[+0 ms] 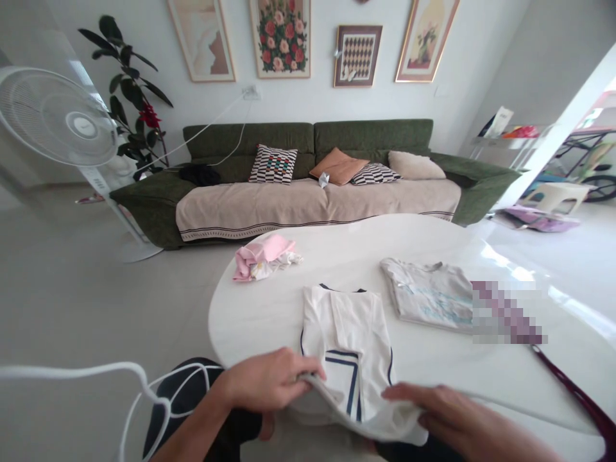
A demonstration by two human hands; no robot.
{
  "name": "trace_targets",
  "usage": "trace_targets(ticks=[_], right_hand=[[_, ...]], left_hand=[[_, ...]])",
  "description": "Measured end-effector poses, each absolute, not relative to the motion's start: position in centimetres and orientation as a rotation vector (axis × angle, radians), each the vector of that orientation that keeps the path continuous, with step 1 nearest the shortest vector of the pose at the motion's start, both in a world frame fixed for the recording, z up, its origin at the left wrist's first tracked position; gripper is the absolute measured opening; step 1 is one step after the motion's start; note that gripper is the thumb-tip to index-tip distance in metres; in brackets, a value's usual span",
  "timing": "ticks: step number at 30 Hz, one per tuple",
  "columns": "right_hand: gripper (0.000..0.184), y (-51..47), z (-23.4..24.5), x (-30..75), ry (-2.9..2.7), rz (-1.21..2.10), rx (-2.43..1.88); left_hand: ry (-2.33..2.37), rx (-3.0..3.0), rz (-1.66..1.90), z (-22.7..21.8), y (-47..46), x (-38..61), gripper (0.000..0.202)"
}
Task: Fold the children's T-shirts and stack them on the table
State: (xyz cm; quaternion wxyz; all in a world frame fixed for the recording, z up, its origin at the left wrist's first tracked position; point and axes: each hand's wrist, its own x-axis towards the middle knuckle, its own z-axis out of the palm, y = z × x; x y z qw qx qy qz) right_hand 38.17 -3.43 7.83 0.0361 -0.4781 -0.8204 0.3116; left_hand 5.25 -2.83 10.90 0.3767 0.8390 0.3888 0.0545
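Note:
A white shirt with dark navy trim (356,324) lies on the white table (269,321), its sleeves turned inward and its neckline facing away from me. The lower edge of the shirt is lifted off the near table edge. My left hand (269,378) pinches that hem on the left. On the right, my right hand (437,410) grips the same hem between thumb and fingers, and the cloth sags between both hands. A folded grey shirt with pale blue print (428,295) rests to the right of the white one.
Pink and white clothes (264,256) sit at the far left of the table. A dark red strap (568,378) lies at the right, partly pixelated. A green sofa (250,135) stands behind. White cable (139,372) hangs at my left; a fan (79,125) stands further back.

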Motion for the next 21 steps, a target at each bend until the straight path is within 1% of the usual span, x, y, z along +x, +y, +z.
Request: trace_targets(ticks=[2,4,6,8,10,14,17,21], right_hand=[[0.043,1.9,7.4,37.8,-2.421,0.959,-1.497],[0.042,7.5,6.0,36.8,-2.351,0.859,-1.493],[0.036,12.1,3.7,35.7,-2.368,0.818,-1.515],[0.033,14.9,1.4,35.0,-2.354,0.785,-1.575],[0.032,16.0,-0.2,34.9,-2.323,0.757,-1.622],[0.028,16.4,-0.8,35.9,-2.327,0.752,-1.585],[0.025,17.2,-0.2,36.3,-2.344,0.623,-1.614],[0.030,18.3,-0.9,35.4,-2.300,0.442,-1.801]], left_hand=[[1.036,2.097,0.295,10.3,2.7,5.6,0.026],[1.135,1.931,0.394,8.3,8.2,6.3,0.026],[1.295,1.723,0.378,5.4,12.5,7.0,0.029],[1.356,1.670,0.363,2.7,14.9,7.5,0.031],[1.352,1.701,0.370,1.0,15.7,7.5,0.033],[1.327,1.778,0.391,0.7,16.0,6.4,0.033],[1.382,1.858,0.402,1.2,17.0,5.9,0.033],[1.559,1.954,0.398,0.3,18.2,6.5,0.020]])
